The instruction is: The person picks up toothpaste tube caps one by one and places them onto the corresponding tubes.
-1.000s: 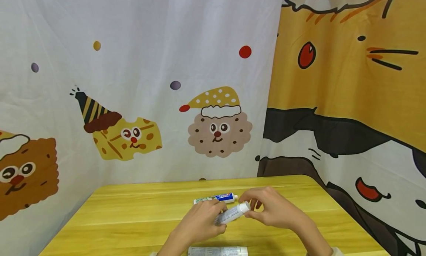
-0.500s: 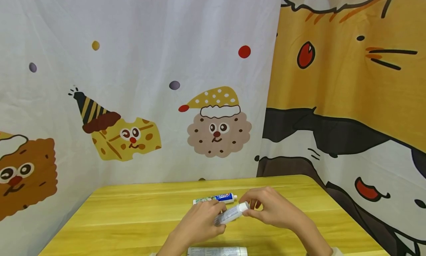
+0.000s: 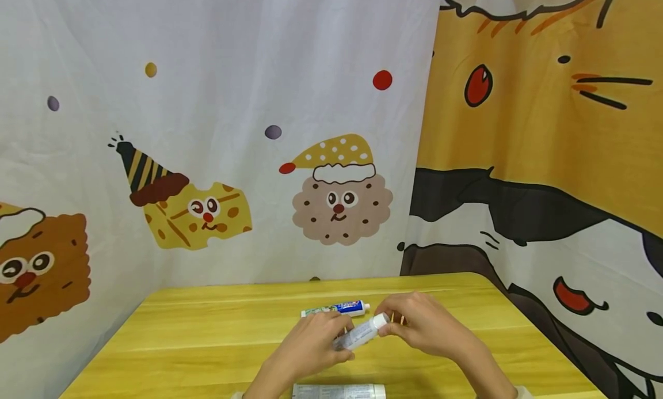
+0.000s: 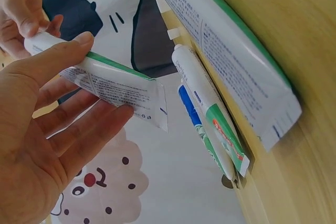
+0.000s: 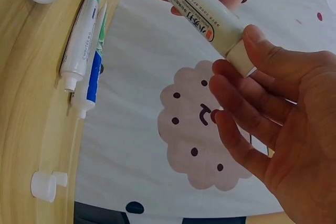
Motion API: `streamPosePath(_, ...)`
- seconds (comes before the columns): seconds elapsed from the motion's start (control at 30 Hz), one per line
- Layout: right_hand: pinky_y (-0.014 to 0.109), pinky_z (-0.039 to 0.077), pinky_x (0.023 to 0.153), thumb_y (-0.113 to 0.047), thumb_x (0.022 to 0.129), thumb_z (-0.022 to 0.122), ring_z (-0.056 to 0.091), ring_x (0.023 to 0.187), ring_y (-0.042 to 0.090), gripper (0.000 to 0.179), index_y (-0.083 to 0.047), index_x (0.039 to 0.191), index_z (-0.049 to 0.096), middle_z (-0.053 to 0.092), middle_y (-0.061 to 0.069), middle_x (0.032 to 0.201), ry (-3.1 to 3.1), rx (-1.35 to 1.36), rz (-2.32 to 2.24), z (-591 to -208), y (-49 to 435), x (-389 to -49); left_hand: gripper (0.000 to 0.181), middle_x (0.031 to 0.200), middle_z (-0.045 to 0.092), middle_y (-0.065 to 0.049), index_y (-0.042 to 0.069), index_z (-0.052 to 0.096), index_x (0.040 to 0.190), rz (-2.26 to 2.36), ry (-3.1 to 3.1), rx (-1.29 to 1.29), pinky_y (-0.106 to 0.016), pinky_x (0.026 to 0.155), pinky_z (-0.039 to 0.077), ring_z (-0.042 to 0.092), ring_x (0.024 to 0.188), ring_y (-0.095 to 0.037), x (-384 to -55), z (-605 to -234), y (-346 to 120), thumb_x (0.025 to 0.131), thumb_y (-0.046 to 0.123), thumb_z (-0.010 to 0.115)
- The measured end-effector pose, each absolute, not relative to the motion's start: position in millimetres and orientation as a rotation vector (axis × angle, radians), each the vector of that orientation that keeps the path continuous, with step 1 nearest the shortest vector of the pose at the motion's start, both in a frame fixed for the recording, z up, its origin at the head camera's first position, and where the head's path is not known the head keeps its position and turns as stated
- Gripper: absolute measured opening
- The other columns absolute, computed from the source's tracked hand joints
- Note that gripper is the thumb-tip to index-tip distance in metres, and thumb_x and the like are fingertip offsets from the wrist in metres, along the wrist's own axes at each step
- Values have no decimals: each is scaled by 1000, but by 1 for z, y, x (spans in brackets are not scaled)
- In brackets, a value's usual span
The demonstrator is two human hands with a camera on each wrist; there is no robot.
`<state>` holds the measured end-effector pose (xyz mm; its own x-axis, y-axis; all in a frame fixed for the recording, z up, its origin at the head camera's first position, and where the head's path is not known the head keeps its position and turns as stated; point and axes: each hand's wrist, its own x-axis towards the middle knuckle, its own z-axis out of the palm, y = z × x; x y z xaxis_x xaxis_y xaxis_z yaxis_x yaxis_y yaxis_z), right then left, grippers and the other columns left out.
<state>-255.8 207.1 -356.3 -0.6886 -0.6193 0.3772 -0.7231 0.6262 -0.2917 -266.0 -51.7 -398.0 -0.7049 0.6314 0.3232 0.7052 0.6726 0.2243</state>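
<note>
A white toothpaste tube (image 4: 118, 85) with a green stripe is held above the table in my left hand (image 3: 311, 344), thumb on one side and fingers beneath. It slants up toward my right hand (image 3: 430, 327). At its upper end is a white screw cap (image 5: 243, 60), pinched between the thumb and index finger of my right hand; the other right fingers are spread loosely below. In the head view the cap (image 3: 381, 320) sits at the tube's right end, and the left hand covers the tube's flat end.
On the wooden table (image 3: 207, 330), a large capped toothpaste tube (image 3: 339, 392) lies at the near edge. Farther back are a white-green tube (image 4: 202, 95) and a blue-and-white tube (image 5: 92, 85), both with bare nozzles. Two loose white caps (image 5: 43, 186) stand by them. A cartoon-print curtain hangs behind.
The right hand's fingers have shifted slightly around the cap, and the tube's cap end has risen a little. The left hand keeps its hold; the tubes on the table stay put.
</note>
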Motion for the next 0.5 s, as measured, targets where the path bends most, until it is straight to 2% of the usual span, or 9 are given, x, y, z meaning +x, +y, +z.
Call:
streamPosePath(0.13,19,49,61,-45,94,69,57,73,-7,25,-24,105,75,72,-17,92,-2636,1058,653,-357,207,-257,33,91,71,12,22,74,105,-478,-2656,-1068,-17,63,44,51,72,4,-267,-400,-53,81,41,87)
streamPosePath(0.33,21,53,63,-50,96,67,61,76,-3,36,-20,116,72,71,-14,92,-2717,974,754,-355,212,-259,33,94,72,12,24,75,105,-359,-2642,-1021,-22,63,44,52,72,2,-273,-406,-56,80,42,88)
streamPosePath(0.5,22,54,66,-43,100,65,62,79,-3,28,-22,118,71,72,-13,95,-2691,962,753,-353,217,-260,33,93,73,14,25,76,101,-319,-2697,-1035,-23,63,43,52,72,0,-280,-413,-58,76,40,91)
